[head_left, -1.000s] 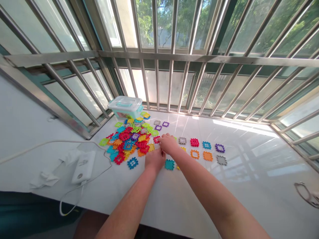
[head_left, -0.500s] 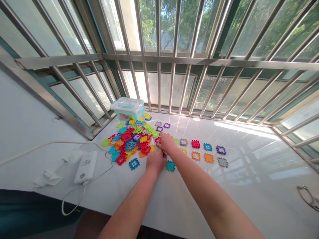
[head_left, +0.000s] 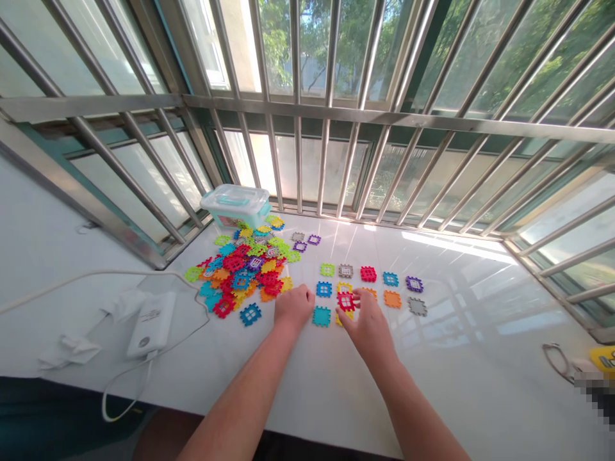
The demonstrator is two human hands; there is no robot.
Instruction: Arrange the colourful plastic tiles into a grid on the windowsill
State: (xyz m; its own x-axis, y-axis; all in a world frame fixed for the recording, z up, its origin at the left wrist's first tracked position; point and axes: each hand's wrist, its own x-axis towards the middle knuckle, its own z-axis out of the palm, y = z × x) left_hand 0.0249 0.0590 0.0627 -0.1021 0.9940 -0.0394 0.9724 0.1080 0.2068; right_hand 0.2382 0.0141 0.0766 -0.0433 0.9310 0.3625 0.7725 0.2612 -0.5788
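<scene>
My right hand pinches a red window-patterned interlocking tile between thumb and fingers. That tile is over the laid-out tiles, partly covering a yellow tile behind it; another yellow tile shows just in front. My left hand is closed with its fingers curled under, so anything inside is hidden. It rests between the mixed tile pile and a teal tile. Above the teal tile lies a blue window tile. An orange tile is partly hidden by my right fingers.
A lidded clear box stands behind the pile, by the window bars. At left lie a white power bank, its cable and crumpled tissue. Eyeglasses and a yellow object are at the right.
My right hand has moved right, away from my left hand, and the red tile now shows in its fingers. The view has turned slightly right, bringing in the yellow object.
</scene>
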